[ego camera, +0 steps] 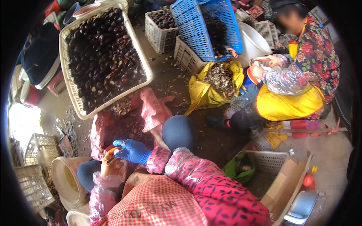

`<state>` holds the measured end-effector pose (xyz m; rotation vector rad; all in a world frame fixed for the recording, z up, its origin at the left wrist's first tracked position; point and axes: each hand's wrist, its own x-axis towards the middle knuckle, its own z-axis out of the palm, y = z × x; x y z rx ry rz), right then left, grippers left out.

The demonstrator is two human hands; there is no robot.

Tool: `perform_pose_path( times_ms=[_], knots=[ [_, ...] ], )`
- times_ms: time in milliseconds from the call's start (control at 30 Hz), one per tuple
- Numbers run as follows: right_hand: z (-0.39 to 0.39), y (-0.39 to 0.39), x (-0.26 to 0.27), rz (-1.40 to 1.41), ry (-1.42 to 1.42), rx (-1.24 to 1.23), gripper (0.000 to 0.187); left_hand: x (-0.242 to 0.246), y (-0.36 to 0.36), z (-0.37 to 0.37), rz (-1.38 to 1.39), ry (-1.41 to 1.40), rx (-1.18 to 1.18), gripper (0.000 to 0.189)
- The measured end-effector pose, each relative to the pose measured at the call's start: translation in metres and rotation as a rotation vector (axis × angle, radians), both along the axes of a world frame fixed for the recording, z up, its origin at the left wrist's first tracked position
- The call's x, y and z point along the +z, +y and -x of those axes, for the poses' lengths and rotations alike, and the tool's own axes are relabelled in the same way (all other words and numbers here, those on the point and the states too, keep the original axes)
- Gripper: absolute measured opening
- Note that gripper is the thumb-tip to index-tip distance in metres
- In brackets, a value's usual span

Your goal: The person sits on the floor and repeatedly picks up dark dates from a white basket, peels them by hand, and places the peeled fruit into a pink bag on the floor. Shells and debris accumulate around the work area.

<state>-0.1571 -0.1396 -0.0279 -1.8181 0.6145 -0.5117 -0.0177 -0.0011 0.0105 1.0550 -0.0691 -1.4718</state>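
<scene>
My right hand (133, 151), in a blue rubber glove, meets my left hand (109, 165) in front of my lap. At the gloved fingertips shows a small pale piece (116, 151), perhaps a peeled corm. My bare left hand grips a small dark tool (111, 161), likely a short knife; its edge is mostly hidden. Just beyond both hands gapes a pink bag (155, 110) with dark peelings inside. Past it, a large cream plastic basket (150, 72) holds many dark, round corms (101, 50) that look like water chestnuts.
A yellow bag (195, 90) of pale scraps lies ahead right, by a tilted blue crate (192, 28). On the right sits a co-worker (316, 56) in a yellow apron. A cream bucket (60, 178) stands at my left, and a grey crate (265, 169) at my right.
</scene>
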Motion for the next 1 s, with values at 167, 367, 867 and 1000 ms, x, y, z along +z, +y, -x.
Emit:
perform_pose_path(
  times_ms=[167,367,867,1000],
  knots=[
    [0.003,-0.007,0.01,-0.258,0.125,-0.117,0.041,-0.009,0.007,-0.002,-0.053,-0.425,-0.044,0.036],
    [0.002,0.0,0.008,-0.077,0.196,-0.181,0.042,-0.008,0.008,-0.002,-0.127,-0.122,-0.005,0.033],
    [0.004,-0.004,0.021,0.167,-0.038,0.052,0.044,0.002,0.003,-0.001,-0.026,-0.384,-0.116,0.027],
    [0.005,-0.004,0.021,-0.154,0.115,-0.155,0.043,0.001,0.006,-0.008,-0.131,-0.005,-0.031,0.026]
  ],
)
